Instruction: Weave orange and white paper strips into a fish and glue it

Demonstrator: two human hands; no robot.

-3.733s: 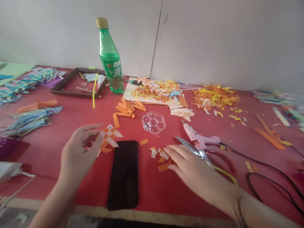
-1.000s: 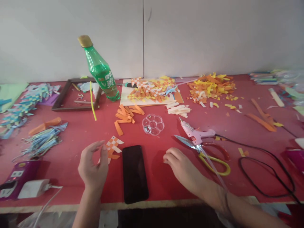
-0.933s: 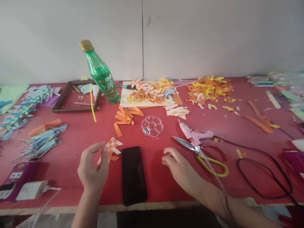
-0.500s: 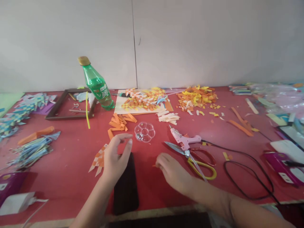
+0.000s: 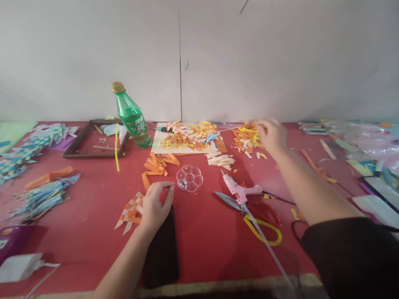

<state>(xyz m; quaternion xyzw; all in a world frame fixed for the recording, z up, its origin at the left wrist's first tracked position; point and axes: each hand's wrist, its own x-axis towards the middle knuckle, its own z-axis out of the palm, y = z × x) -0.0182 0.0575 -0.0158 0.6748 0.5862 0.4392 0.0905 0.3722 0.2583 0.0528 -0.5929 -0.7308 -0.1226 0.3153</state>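
My left hand (image 5: 157, 207) is over the top end of a black phone (image 5: 162, 257), thumb and forefinger pinched together; I cannot make out anything between them. Directly beside it lies a woven orange-and-white paper piece (image 5: 131, 211), partly hidden by the hand. My right hand (image 5: 272, 135) reaches to the right edge of a heap of orange and yellow paper scraps (image 5: 246, 137); its fingers are curled and blurred. Between the hands are a clear flower-shaped tray (image 5: 189, 178) with small beads, orange strips (image 5: 155, 164) and cream strips (image 5: 220, 160).
A pink glue gun (image 5: 240, 189) lies across scissors (image 5: 264, 232), its cord running right. A green bottle (image 5: 134, 120) leans beside a dark frame (image 5: 90, 155). More woven pieces lie on a cream board (image 5: 158, 143). Blue strips (image 5: 46, 197) are at left, a white charger (image 5: 20, 268) nearer.
My right hand has moved from beside the scissors, where an orange bit showed at its fingertips, far forward to the scrap heap. My left hand stays by the woven piece, its pinch closer.
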